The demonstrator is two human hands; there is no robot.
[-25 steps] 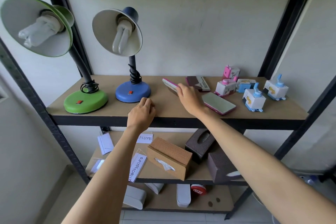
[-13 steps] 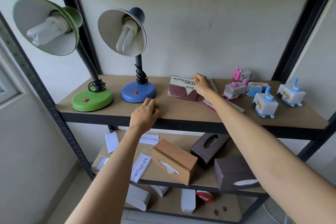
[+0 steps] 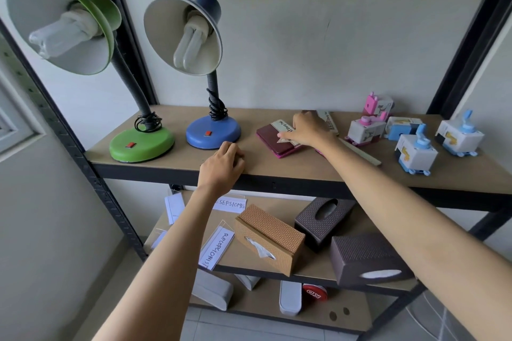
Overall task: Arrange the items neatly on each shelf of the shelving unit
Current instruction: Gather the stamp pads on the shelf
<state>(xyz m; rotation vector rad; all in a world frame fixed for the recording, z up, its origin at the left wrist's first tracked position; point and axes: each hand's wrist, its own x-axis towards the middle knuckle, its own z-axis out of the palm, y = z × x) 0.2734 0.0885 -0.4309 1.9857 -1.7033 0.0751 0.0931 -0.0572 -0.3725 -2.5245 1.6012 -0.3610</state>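
Observation:
On the top shelf (image 3: 171, 166) a maroon stamp pad (image 3: 273, 140) with a white label lies flat, right of the blue desk lamp (image 3: 213, 131). My right hand (image 3: 307, 129) holds it from above, thumb on its lid and fingers over its far edge. Just behind that hand, a second stamp pad (image 3: 328, 119) shows partly. A flat pink-edged case (image 3: 360, 151) lies mostly under my right forearm. My left hand (image 3: 221, 167) rests on the shelf's front edge with loosely curled fingers and holds nothing. The green desk lamp (image 3: 141, 144) stands at the shelf's left end.
Pink toy boxes (image 3: 365, 130) and blue ones (image 3: 415, 152) are scattered at the shelf's right end. The middle shelf holds a tan tissue box (image 3: 270, 238), two dark ones (image 3: 321, 221) and paper name signs (image 3: 217, 246). White cases (image 3: 289, 297) and a red disc (image 3: 314, 292) lie on the bottom shelf.
My right hand lifted the maroon stamp pad upright near the shelf's back, then laid it flat beside the blue lamp. My left hand stayed on the shelf edge.

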